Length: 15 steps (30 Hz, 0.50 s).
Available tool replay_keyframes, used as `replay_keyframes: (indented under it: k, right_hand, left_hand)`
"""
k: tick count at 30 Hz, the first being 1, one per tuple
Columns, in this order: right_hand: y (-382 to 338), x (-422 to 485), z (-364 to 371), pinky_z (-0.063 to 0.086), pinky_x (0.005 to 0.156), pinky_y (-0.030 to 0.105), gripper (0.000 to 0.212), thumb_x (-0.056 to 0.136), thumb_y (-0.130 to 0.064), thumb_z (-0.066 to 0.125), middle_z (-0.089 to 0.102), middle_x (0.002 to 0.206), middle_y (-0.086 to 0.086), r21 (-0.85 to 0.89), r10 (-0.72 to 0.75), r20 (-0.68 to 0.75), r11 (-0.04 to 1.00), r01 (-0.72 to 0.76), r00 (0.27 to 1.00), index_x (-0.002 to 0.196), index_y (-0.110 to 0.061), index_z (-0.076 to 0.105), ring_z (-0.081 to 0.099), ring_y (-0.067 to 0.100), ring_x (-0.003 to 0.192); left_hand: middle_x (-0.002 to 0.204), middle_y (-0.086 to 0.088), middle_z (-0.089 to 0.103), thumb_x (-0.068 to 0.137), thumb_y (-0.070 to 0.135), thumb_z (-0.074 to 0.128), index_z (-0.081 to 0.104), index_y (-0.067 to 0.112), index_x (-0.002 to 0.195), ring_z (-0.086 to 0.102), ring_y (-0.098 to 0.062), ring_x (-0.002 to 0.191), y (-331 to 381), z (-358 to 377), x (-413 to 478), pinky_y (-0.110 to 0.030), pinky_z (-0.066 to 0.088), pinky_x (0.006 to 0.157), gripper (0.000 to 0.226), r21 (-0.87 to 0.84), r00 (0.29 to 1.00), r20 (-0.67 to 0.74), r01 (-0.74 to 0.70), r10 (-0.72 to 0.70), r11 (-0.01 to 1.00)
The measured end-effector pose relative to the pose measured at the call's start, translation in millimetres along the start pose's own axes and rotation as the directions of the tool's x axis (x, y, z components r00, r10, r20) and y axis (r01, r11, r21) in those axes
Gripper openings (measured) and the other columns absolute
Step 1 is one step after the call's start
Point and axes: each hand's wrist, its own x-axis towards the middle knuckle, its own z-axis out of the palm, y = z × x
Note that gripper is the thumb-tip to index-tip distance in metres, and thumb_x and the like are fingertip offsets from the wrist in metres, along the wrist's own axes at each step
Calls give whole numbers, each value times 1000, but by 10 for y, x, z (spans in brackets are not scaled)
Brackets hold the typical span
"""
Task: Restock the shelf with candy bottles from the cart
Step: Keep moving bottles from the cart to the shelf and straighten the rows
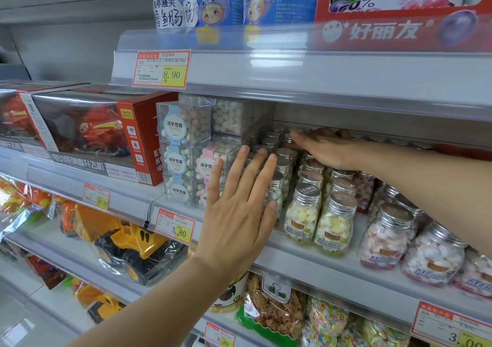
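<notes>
Bottles (303,213) stand upright in close rows on the middle shelf (314,262), silver caps up, just right of stacked clear boxes (183,144). Left hand (239,208): grip released, fingers straight and spread, held against the front of the leftmost row. Right hand (324,147): reaches deep over the rear rows, fingers extended, resting on the caps, grasping nothing.

Left grip (239,208) is up, back of it to the camera, four fingers straight and fanned, thumb out to the right, bare forearm rising from the lower left. Right grip (326,148) reaches in from the right, palm down, flat, fingers stretched leftward, forearm roughly level.
</notes>
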Motion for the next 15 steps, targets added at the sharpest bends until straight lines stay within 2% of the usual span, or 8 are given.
replay_keyframes:
  k: [6, 10, 15]
  right_hand:
    - [-89, -15, -16, -9, 118, 52, 118, 53, -93, -17, 13, 162, -2, 20, 4, 25, 1000, -4, 1000, 149, -42, 26, 1, 20, 150]
    - [-81, 11, -8, -8, 118, 52, 123, 50, -96, -19, 15, 162, -2, -4, 16, 0, 1000, -16, 1000, 148, -41, 31, 1, 20, 150]
    - [-106, 3, -32, 0, 121, 49, 117, 53, -98, -9, 16, 161, -4, 111, -8, 35, 994, 4, 999, 149, -42, 26, 7, 20, 150]
  left_hand:
    - [157, 0, 29, 99, 36, 26, 24, 15, 153, 9, -20, 149, 13, 0, 0, -51, 7, 118, 57, -7, 1000, -9, 6, -6, 1000]
    - [156, 0, 30, 99, 36, 26, 25, 15, 152, 9, -20, 149, 14, -2, 4, -50, 7, 118, 57, -4, 1000, -8, 6, -6, 1000]
    - [156, 0, 30, 100, 36, 26, 24, 16, 153, 8, -20, 149, 19, -5, 2, -50, 7, 118, 57, -8, 1000, -7, 9, -9, 1000]
